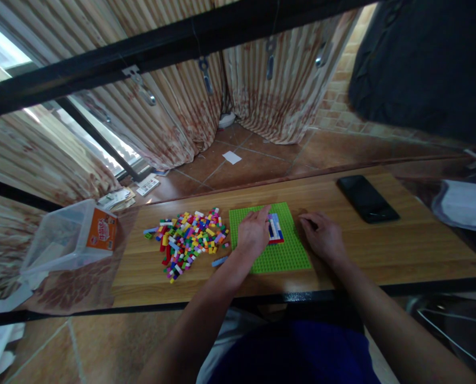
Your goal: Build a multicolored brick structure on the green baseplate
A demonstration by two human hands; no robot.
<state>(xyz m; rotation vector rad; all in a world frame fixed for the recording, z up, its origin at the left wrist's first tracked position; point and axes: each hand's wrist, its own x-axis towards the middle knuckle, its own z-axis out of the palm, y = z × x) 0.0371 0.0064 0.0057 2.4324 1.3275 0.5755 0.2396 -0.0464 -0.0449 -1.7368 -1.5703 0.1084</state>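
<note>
A green studded baseplate (292,256) lies flat on the wooden table. On it is a low frame of building bricks (277,229), with white, light blue and red parts and a dark gap inside. My left hand (253,233) lies over the left side of this frame, fingers stretched out towards the plate's far edge. It hides part of the bricks, and anything under the fingers cannot be seen. Just off the plate's right edge, my right hand (323,234) rests on the table. Its fingers are curled in, with nothing visible in them.
A loose pile of coloured bricks (193,237) spreads left of the plate, with a blue brick (220,261) nearer me. A black phone (366,198) lies at the right. Beyond the table's left end stands a clear plastic box (64,240). A dark bar (161,45) crosses above.
</note>
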